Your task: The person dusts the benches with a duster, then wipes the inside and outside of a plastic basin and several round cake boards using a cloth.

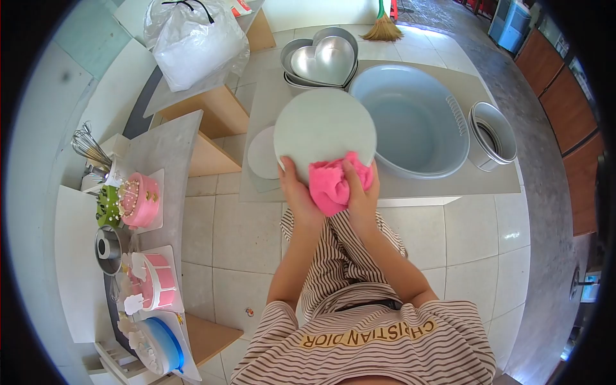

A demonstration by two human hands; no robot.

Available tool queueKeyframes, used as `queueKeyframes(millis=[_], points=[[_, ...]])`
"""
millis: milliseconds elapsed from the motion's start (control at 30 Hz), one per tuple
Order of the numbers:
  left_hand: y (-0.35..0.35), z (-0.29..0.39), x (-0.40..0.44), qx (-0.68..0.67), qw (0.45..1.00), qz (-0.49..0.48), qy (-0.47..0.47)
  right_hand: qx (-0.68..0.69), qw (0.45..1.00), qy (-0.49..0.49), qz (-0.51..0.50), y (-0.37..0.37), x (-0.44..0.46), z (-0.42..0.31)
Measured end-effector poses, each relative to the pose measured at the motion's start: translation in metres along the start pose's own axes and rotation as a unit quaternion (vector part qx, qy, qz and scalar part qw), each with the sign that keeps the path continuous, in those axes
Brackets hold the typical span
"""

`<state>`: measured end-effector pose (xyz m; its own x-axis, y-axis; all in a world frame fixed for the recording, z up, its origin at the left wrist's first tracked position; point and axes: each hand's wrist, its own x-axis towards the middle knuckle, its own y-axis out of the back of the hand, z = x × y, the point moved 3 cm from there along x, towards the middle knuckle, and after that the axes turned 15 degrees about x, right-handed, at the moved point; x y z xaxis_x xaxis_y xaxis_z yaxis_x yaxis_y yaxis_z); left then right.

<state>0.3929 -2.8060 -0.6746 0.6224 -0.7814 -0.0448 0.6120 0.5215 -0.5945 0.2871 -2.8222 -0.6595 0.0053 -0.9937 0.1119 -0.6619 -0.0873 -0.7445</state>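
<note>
A round, pale cake board [324,122] is held up in front of me, tilted toward the camera. My left hand [298,192] grips its lower left edge, thumb on the face and fingers behind. A bunched pink cloth [329,186] lies against the lower right of the board. Closed around that cloth, my right hand [363,194] presses it to the surface. Behind the board, partly covered by it, another white disc [262,154] rests on the table [443,187].
Beyond the board stand nested heart-shaped tins [325,59]. A blue-grey basin [410,122] and round metal tins [493,131] are to the right. Decorated cakes, including a pink cake [140,199], line the left counter [168,138]. A plastic bag [196,48] sits farther back.
</note>
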Motion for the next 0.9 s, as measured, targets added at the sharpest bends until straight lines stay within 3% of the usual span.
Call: queueKeyframes(millis=[33, 67, 100, 133, 167, 200, 233, 300, 367, 433, 467, 500, 567, 633, 700, 800, 833, 900], points=[[0.01, 0.001, 0.007, -0.003, 0.999, -0.034, 0.015, 0.0, 1.0, -0.002, 0.0, 0.007, 0.005, -0.007], [0.018, 0.011, 0.014, -0.002, 0.999, -0.031, 0.014, -0.168, 0.982, 0.033, -0.078, 0.014, 0.014, -0.02], [0.027, 0.026, 0.023, 0.04, 0.999, 0.005, -0.032, -0.329, 0.929, 0.068, -0.156, 0.012, 0.021, -0.03], [0.032, 0.036, 0.028, 0.081, 0.993, 0.041, -0.079, -0.327, 0.929, 0.067, -0.159, 0.009, 0.027, -0.038], [0.035, 0.036, 0.031, 0.081, 0.992, 0.043, -0.082, -0.242, 0.96, 0.104, -0.097, 0.004, 0.033, -0.053], [0.038, 0.032, 0.034, 0.068, 0.995, 0.039, -0.061, -0.154, 0.978, 0.138, -0.034, 0.002, 0.038, -0.061], [0.041, 0.026, 0.035, 0.054, 0.997, 0.036, -0.039, -0.154, 0.978, 0.138, -0.036, -0.003, 0.042, -0.056], [0.03, 0.001, 0.027, 0.07, 0.997, -0.019, -0.029, -0.265, 0.916, 0.175, -0.245, -0.031, 0.041, -0.029], [0.02, -0.008, 0.018, 0.086, 0.993, -0.078, -0.015, -0.412, 0.757, 0.329, -0.387, -0.055, 0.022, 0.001], [0.002, 0.006, 0.008, -0.041, 0.993, -0.113, -0.018, -0.436, 0.747, 0.328, -0.381, -0.052, 0.03, 0.005], [-0.002, 0.013, 0.004, -0.008, 0.996, -0.088, -0.029, -0.456, 0.738, 0.326, -0.376, -0.052, 0.038, 0.007], [-0.002, 0.02, -0.002, 0.029, 0.997, -0.059, -0.037, -0.457, 0.737, 0.327, -0.376, -0.052, 0.052, 0.008], [0.001, 0.024, -0.01, 0.038, 0.998, -0.04, -0.029, -0.359, 0.876, 0.249, -0.204, -0.045, 0.087, -0.001], [0.0, 0.025, -0.01, 0.071, 0.994, -0.05, -0.062, -0.345, 0.878, 0.239, -0.229, -0.052, 0.078, 0.002], [-0.004, 0.03, -0.001, 0.068, 0.994, -0.037, -0.082, -0.397, 0.757, 0.322, -0.406, -0.071, 0.03, 0.012], [0.011, 0.045, 0.023, 0.021, 0.995, -0.074, -0.056, -0.433, 0.721, 0.358, -0.406, -0.065, 0.005, 0.013], [0.012, 0.047, 0.024, 0.022, 0.995, -0.076, -0.058, -0.431, 0.721, 0.36, -0.406, -0.056, 0.016, 0.018], [0.017, 0.053, 0.017, 0.062, 0.992, -0.06, -0.091, -0.373, 0.829, 0.288, -0.301, -0.031, 0.06, 0.028]])
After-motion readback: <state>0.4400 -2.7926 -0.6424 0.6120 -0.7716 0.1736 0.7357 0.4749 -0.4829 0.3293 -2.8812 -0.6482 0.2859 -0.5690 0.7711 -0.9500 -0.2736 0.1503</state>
